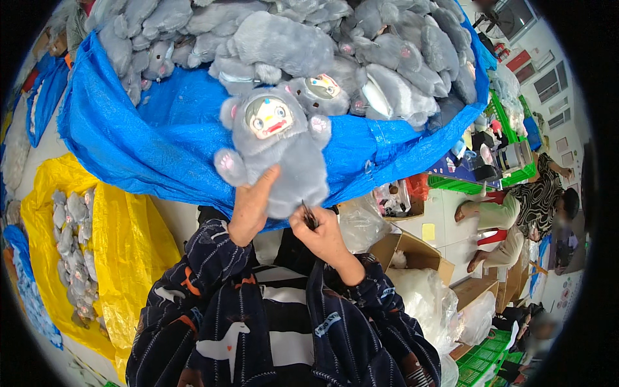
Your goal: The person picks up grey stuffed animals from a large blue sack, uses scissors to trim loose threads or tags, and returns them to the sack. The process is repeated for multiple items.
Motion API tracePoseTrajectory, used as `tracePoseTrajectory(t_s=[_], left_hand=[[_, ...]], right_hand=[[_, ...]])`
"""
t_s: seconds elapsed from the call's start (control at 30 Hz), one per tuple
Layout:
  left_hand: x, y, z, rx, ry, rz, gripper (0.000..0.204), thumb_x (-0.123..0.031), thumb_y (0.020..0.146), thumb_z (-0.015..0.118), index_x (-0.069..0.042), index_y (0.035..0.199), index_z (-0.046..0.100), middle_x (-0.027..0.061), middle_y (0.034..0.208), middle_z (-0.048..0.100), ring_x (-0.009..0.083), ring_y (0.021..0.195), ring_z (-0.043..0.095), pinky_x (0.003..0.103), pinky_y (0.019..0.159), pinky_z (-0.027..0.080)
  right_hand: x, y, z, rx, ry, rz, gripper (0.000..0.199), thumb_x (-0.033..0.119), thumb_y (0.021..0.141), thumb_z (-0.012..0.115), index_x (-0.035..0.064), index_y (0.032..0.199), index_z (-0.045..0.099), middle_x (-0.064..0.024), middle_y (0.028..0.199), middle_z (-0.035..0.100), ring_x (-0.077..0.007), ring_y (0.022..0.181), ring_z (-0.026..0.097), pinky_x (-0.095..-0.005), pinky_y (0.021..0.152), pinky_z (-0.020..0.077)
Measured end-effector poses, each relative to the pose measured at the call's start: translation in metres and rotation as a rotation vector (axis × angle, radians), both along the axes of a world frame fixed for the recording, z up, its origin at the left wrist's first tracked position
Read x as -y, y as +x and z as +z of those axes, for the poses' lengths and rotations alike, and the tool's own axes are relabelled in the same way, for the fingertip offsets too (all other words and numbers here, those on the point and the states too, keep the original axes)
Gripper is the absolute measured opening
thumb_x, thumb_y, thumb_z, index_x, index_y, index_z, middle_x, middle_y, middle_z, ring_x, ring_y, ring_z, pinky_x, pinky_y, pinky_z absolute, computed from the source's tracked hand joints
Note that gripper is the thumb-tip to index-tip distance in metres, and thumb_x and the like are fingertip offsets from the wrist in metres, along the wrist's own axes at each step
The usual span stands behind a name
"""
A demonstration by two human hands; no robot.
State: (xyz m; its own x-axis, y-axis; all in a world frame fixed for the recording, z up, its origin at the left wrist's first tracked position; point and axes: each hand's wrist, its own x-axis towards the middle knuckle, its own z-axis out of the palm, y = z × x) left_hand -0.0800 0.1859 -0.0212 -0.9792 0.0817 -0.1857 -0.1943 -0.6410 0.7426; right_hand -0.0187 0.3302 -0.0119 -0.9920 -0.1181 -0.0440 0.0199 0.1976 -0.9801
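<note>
A grey plush toy (pixel 293 161) with a coloured doll face and pink-padded paws lies upright before me against the rim of a large blue woven sack. My left hand (pixel 253 205) grips its lower left side, thumb pressed on the belly fur. Closed around a small dark metal tool, apparently thread snips (pixel 310 218), my right hand (pixel 320 235) is at the toy's bottom edge. The tool's tip meets the grey fur there; its exact shape is partly covered by my fingers. Just behind lies a second grey plush toy (pixel 320 87) with a similar face.
Many grey plush pieces (pixel 280 45) fill the blue sack (pixel 103 122). On the left, a yellow sack (pixel 132 258) holds smaller grey pieces. Cardboard boxes (pixel 412 250), clear plastic bags (pixel 419 297) and green crates (pixel 480 361) stand at right. Other people (pixel 516 209) are farther right.
</note>
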Motion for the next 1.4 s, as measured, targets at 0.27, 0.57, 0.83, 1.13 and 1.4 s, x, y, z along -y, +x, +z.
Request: tracePoseTrajectory(t_s=[0.27, 0.57, 0.83, 1.13, 1.4], left_hand=[[0.029, 0.015, 0.017, -0.071, -0.148, -0.177, 0.046, -0.014, 0.087, 0.063, 0.003, 0.126, 0.044, 0.0103, 0.118, 0.056, 0.0184, 0.104, 0.057, 0.031, 0.088, 0.047], [0.036, 0.015, -0.001, 0.008, 0.045, -0.175, 0.042, -0.004, 0.087, 0.059, 0.001, 0.126, 0.045, 0.009, 0.119, 0.056, 0.0192, 0.108, 0.056, 0.033, 0.091, 0.046], [0.043, 0.025, -0.001, 0.024, -0.021, -0.2, 0.05, -0.003, 0.084, 0.06, 0.0, 0.13, 0.041, 0.0104, 0.123, 0.054, 0.0206, 0.111, 0.055, 0.035, 0.094, 0.045], [0.061, 0.023, 0.004, -0.026, -0.172, -0.29, 0.056, -0.01, 0.083, 0.063, 0.002, 0.132, 0.039, 0.0118, 0.123, 0.053, 0.0213, 0.112, 0.053, 0.035, 0.095, 0.043], [0.064, 0.02, 0.003, -0.021, -0.164, -0.266, 0.056, -0.009, 0.083, 0.062, 0.002, 0.132, 0.038, 0.012, 0.123, 0.053, 0.0219, 0.112, 0.053, 0.035, 0.095, 0.043]], right_hand=[[-0.009, -0.003, 0.005, 0.099, -0.288, -0.344, 0.021, 0.018, 0.086, 0.066, -0.0027, 0.09, 0.063, -0.0021, 0.078, 0.065, -0.0061, 0.07, 0.055, -0.0225, 0.064, 0.0449], [0.006, -0.006, -0.001, -0.128, 0.145, -0.001, 0.019, 0.015, 0.084, 0.065, -0.0011, 0.093, 0.062, -0.0009, 0.073, 0.061, -0.0059, 0.064, 0.05, -0.025, 0.058, 0.0423], [-0.037, -0.018, 0.033, -0.44, 0.382, -0.223, 0.036, 0.017, 0.082, 0.066, -0.0014, 0.112, 0.057, -0.0134, 0.088, 0.062, -0.023, 0.069, 0.06, -0.032, 0.061, 0.0465], [-0.027, -0.032, 0.012, -0.548, 0.571, -0.411, 0.033, 0.019, 0.082, 0.067, 0.0021, 0.11, 0.061, -0.0115, 0.083, 0.061, -0.0271, 0.07, 0.061, -0.0351, 0.06, 0.0475], [-0.029, -0.029, 0.003, -0.561, 0.532, -0.41, 0.033, 0.015, 0.079, 0.07, 0.0015, 0.109, 0.061, -0.0113, 0.082, 0.061, -0.0257, 0.069, 0.061, -0.0352, 0.059, 0.047]])
